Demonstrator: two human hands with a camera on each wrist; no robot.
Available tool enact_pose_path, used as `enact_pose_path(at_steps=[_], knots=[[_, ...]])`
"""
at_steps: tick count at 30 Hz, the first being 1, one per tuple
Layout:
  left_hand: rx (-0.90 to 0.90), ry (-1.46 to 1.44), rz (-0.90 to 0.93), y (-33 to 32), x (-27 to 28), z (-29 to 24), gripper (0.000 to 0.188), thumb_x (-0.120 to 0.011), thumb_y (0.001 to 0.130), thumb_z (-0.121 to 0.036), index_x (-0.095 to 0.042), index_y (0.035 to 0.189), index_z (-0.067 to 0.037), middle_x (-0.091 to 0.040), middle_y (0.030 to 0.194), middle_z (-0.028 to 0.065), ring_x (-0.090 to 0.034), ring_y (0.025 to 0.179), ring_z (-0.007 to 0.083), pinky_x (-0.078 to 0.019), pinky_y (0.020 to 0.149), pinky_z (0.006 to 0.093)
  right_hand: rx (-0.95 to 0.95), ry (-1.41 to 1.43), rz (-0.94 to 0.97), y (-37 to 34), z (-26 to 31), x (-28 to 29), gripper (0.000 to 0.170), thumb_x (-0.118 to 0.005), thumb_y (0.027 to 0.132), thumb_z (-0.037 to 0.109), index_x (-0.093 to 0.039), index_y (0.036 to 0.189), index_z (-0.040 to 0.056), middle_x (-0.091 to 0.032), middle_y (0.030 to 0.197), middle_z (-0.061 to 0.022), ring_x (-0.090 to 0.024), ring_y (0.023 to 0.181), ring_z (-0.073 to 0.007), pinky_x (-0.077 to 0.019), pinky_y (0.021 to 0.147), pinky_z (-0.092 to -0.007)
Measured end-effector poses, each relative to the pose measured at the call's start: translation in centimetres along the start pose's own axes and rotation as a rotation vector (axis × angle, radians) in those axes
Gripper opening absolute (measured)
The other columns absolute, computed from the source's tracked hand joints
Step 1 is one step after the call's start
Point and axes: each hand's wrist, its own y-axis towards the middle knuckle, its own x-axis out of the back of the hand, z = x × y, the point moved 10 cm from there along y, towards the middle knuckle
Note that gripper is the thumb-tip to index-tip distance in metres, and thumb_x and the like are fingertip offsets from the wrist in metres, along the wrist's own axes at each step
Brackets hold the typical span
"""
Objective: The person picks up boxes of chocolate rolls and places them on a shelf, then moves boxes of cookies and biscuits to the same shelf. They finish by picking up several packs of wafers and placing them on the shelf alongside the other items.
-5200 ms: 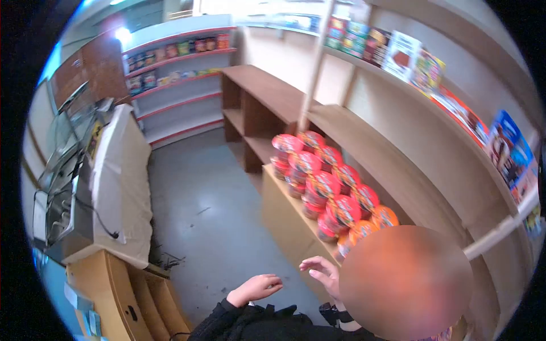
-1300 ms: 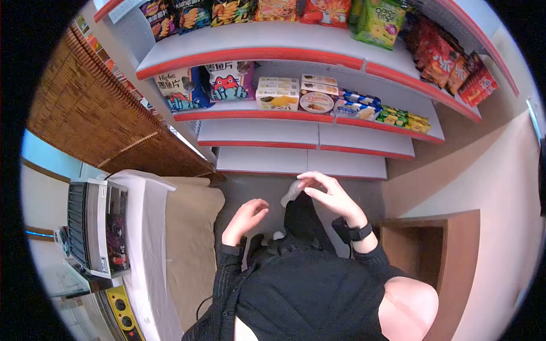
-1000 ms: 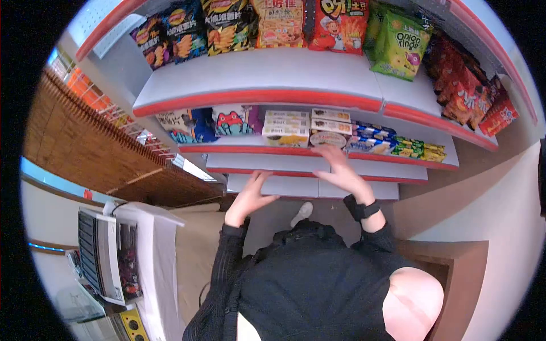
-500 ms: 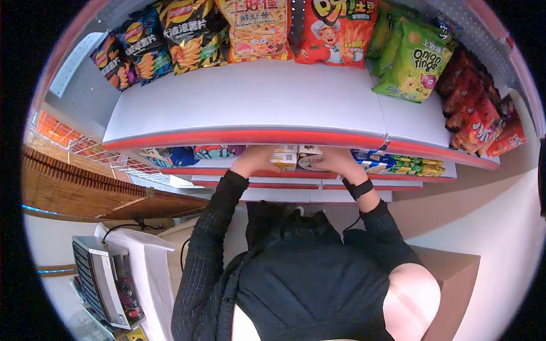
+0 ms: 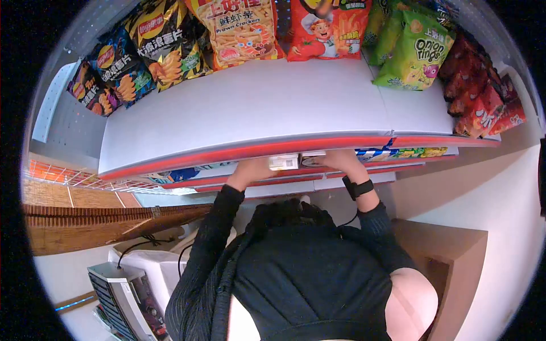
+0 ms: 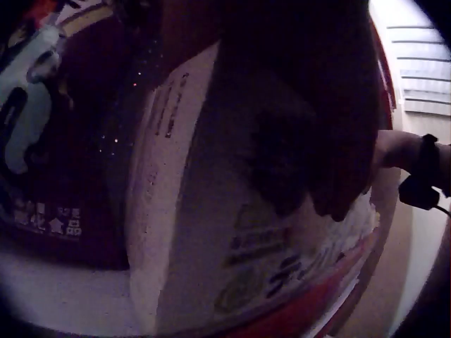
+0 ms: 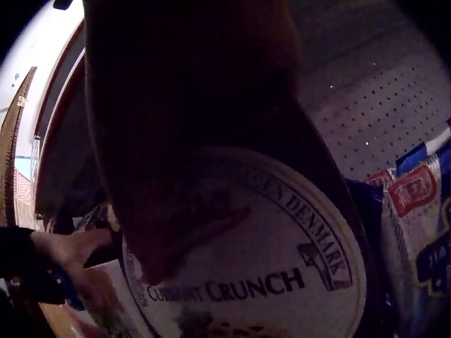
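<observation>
My left hand (image 5: pixel 254 170) reaches under the edge of the upper shelf, against the left side of a white biscuit box (image 5: pixel 284 162). Close up in the left wrist view, dark fingers (image 6: pixel 328 190) lie over the printed face of that box. My right hand (image 5: pixel 341 161) is at the right side of the neighbouring box, marked "Currant Crunch" (image 7: pixel 282 285). In the right wrist view its fingers (image 7: pixel 151 260) overlap the box's round label. The shelf edge and deep shadow hide much of both hands, so I cannot tell how far the fingers curl.
Above, the white shelf (image 5: pixel 256 111) with its red edge (image 5: pixel 244 152) carries chip bags, a prawn cracker bag (image 5: pixel 242 34) and green onion ring bags (image 5: pixel 415 54). Blue-and-white packets (image 7: pixel 423 232) stand right of the boxes. A brown cabinet (image 5: pixel 443 244) is at my right, a bamboo screen (image 5: pixel 102 224) left.
From the aisle I have come up to the shelves and leaned closer. Both hands, free in the air a second ago, have moved forward under the upper shelf to the two boxes.
</observation>
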Motion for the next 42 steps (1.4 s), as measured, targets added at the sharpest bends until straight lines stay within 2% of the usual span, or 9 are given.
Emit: enact_pose_path(at_steps=[6,8,15,24,28,30,32,34,42], knots=[[-0.134,0.021,-0.378,-6.2,4.9,-1.4,0.065,-0.075,0.059,-0.037,-0.058,0.113,-0.006,-0.057,0.111,0.0225,-0.054,0.106,0.0343,-0.0420,0.088,0.0429,0.131,0.016,-0.225,-0.8,1.8,1.7,0.062,-0.072,0.067,0.037,-0.055,0.120,0.0101,-0.056,0.119,-0.0170,-0.051,0.112,-0.0358,-0.0389,0.095,-0.0446],[-0.248,0.092,-0.575,-9.1,6.6,-2.5,0.082,-0.079,0.050,-0.032,-0.052,0.123,-0.005,-0.052,0.114,0.0197,-0.048,0.109,0.0382,-0.0376,0.094,0.0449,0.146,-0.031,-0.289,-1.0,1.7,1.9,0.059,-0.075,0.066,0.032,-0.056,0.115,0.0053,-0.058,0.113,-0.0174,-0.053,0.107,-0.0347,-0.0426,0.089,-0.0410],[-0.322,-0.121,-0.722,-15.1,7.9,-1.0,0.086,-0.080,0.050,-0.027,-0.048,0.128,-0.007,-0.050,0.108,0.0136,-0.047,0.102,0.0322,-0.0337,0.089,0.0426,0.168,-0.207,-0.602,-6.2,8.0,5.2,0.064,-0.076,0.059,0.023,-0.054,0.118,0.0088,-0.050,0.119,-0.0133,-0.045,0.114,-0.0329,-0.0273,0.101,-0.0512],[-0.386,-0.236,-0.538,-18.1,5.4,0.4,0.092,-0.082,0.048,-0.025,-0.045,0.130,-0.007,-0.050,0.108,0.0138,-0.046,0.103,0.0324,-0.0349,0.089,0.0425,-0.071,-0.128,-0.831,-18.0,12.6,3.9,0.079,-0.081,0.050,0.021,-0.050,0.122,0.0094,-0.051,0.111,-0.0107,-0.049,0.104,-0.0320,-0.0332,0.099,-0.0485],[-0.527,-0.324,-0.450,-17.9,2.4,-0.5,0.094,-0.082,0.048,-0.025,-0.043,0.131,-0.007,-0.051,0.109,0.0138,-0.048,0.102,0.0328,-0.0352,0.090,0.0428,-0.415,0.029,-0.933,-26.3,12.1,2.8,0.087,-0.085,0.047,0.020,-0.047,0.124,0.0057,-0.050,0.114,-0.0115,-0.048,0.111,-0.0284,-0.0356,0.101,-0.0407],[-0.589,-0.316,-0.362,-17.8,0.7,-1.8,0.093,-0.082,0.048,-0.026,-0.043,0.130,-0.006,-0.052,0.109,0.0140,-0.049,0.103,0.0325,-0.0360,0.089,0.0433,-0.321,0.643,-1.189,-31.3,10.5,1.6,0.087,-0.086,0.049,0.016,-0.045,0.125,0.0015,-0.050,0.124,-0.0109,-0.045,0.118,-0.0256,-0.0366,0.101,-0.0391],[-0.713,-0.300,-0.319,-18.3,-0.5,-4.2,0.093,-0.082,0.048,-0.026,-0.043,0.130,-0.005,-0.052,0.109,0.0143,-0.050,0.102,0.0321,-0.0364,0.089,0.0431,-0.337,0.665,-1.265,-36.0,11.2,1.4,0.092,-0.087,0.051,0.018,-0.040,0.129,0.0015,-0.049,0.123,-0.0098,-0.045,0.120,-0.0222,-0.0369,0.102,-0.0382],[-0.791,-0.314,-0.282,-17.9,-1.0,-5.3,0.093,-0.082,0.048,-0.026,-0.044,0.130,-0.005,-0.052,0.109,0.0143,-0.050,0.101,0.0319,-0.0365,0.089,0.0429,-0.321,1.131,-1.406,-38.5,10.8,-0.7,0.091,-0.085,0.053,0.014,-0.039,0.130,0.0016,-0.050,0.124,-0.0105,-0.049,0.116,-0.0221,-0.0399,0.100,-0.0364],[-1.050,-0.352,-0.031,-15.0,-4.0,-7.4,0.093,-0.081,0.048,-0.026,-0.043,0.131,-0.006,-0.052,0.105,0.0127,-0.048,0.099,0.0301,-0.0350,0.089,0.0412,-0.163,1.608,-1.723,-43.3,12.2,-10.3,0.048,-0.058,0.089,0.031,-0.047,0.126,0.0031,-0.057,0.120,-0.0105,-0.056,0.108,-0.0224,-0.0466,0.093,-0.0367]])
